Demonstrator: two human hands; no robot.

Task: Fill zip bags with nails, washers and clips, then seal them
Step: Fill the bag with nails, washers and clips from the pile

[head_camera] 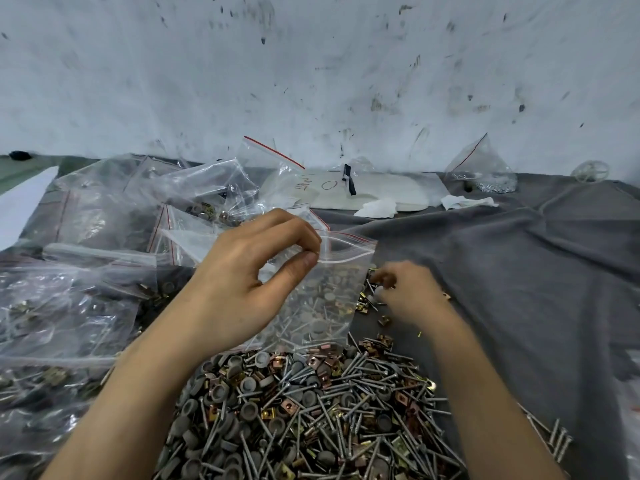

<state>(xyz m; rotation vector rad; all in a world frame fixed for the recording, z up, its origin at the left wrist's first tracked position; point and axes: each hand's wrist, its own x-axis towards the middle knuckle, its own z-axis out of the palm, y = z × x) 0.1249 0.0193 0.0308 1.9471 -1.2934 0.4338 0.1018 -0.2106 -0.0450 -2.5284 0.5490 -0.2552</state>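
Hardware pile (pixel 311 410) nearest; left hand (pixel 242 271) pinches zip bag's (pixel 332 292) edge; right hand's (pixel 412 292) fingers too blurred to tell.

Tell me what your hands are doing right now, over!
Left hand pinches the zip bag at its open top, above the pile. Right hand down among loose clips, blurred, grip unclear. Bag not sealed. Nothing in the way.

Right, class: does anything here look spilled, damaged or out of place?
A few nails lie strayed on the grey cloth, apart from the main pile; crumpled tissues sit near the wall. Nothing looks damaged.
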